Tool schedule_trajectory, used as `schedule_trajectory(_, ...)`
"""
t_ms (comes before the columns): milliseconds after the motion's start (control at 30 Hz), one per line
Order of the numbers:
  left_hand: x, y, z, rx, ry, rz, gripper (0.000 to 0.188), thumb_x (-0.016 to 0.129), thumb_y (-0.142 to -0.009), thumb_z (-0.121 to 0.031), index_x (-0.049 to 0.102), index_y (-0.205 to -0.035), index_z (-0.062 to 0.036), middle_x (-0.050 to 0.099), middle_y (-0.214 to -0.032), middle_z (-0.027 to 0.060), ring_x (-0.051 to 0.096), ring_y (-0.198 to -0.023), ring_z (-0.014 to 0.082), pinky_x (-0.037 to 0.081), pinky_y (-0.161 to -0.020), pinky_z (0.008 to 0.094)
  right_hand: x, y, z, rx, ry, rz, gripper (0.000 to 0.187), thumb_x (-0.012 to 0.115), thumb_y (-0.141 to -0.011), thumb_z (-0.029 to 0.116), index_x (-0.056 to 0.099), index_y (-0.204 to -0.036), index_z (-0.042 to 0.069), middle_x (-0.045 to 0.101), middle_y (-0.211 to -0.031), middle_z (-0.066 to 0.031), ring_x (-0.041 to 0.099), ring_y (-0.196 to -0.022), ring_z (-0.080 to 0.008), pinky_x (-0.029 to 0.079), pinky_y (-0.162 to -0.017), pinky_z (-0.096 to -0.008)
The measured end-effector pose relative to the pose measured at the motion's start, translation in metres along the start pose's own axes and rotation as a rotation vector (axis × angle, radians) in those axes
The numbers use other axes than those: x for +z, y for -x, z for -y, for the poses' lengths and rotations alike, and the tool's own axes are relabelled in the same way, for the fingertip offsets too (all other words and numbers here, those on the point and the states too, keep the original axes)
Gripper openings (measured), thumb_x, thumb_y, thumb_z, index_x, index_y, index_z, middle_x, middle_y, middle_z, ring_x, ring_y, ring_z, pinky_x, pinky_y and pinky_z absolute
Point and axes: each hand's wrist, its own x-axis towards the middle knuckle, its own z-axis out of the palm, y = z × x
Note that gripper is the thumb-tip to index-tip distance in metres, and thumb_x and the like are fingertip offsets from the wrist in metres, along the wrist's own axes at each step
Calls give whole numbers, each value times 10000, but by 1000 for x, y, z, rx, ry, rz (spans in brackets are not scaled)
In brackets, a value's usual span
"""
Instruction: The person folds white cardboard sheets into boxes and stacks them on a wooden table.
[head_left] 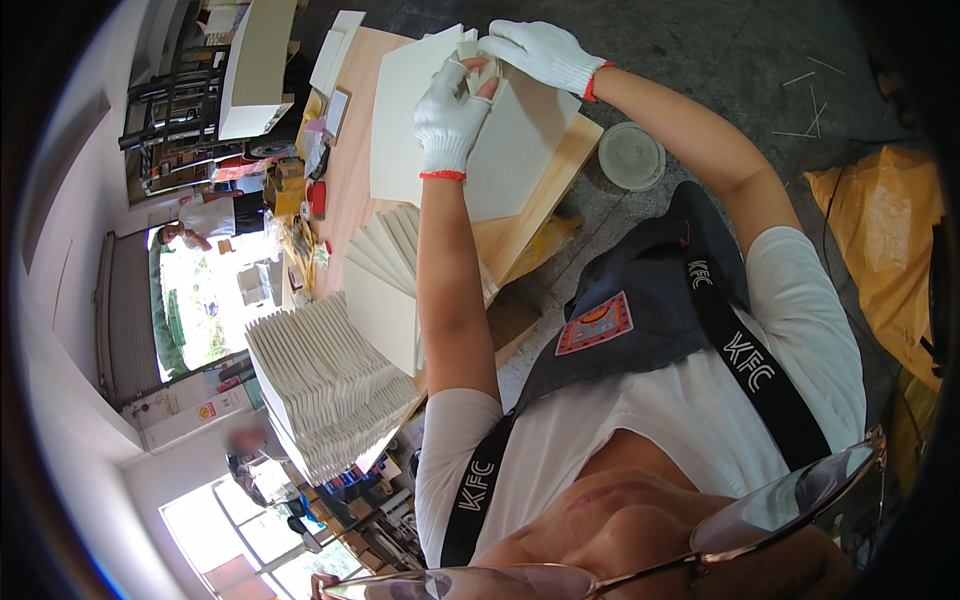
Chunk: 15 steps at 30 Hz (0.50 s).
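Note:
My left hand point(447, 122), in a white knit glove with a red cuff and bare thumb and fingertips, is closed around a small white piece point(481, 78) that looks folded. My right hand point(548, 55), gloved the same way, bends its fingers over the far end of that piece; the fingertips are partly hidden. Both hands are above large white flat boards point(540, 140) lying on a wooden table point(345, 185). More white boards point(385, 285) lie fanned out beside my left forearm.
A tall stack of white boards point(320, 380) stands left of my left arm. A round lidded bucket point(631, 157) is on the floor by the table corner. Yellow sacking point(880, 230) lies at the right, near thin white strips point(815, 110). Another person point(208, 215) stands farther left.

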Motion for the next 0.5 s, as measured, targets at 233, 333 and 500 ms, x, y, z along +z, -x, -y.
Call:
schedule_trajectory(233,-1,0,-3,-39,13,16,300,787,-774,-258,694,-1052,-194,696,-956,72,672,-878,280,530,-769,359,-1,1,1,11,-21,2,431,376,-1002,497,566,-968,112,660,-864,-136,627,-852,-368,480,-745,-481)
schedule_trajectory(333,1,-1,-1,-44,1,42,317,790,-772,-263,689,-1065,-196,690,-977,75,669,-887,279,527,-782,353,-1,2,-1,10,-19,-9,438,378,-1000,501,582,-972,115,664,-873,-140,629,-860,-367,483,-755,-467)
schedule_trajectory(500,1,1,-7,6,-9,56,365,795,-752,-246,679,-1095,-204,664,-1097,49,639,-1003,268,525,-839,358,-9,1,3,59,-148,29,460,394,-989,524,642,-1004,137,656,-876,-104,627,-820,-312,475,-750,-407)
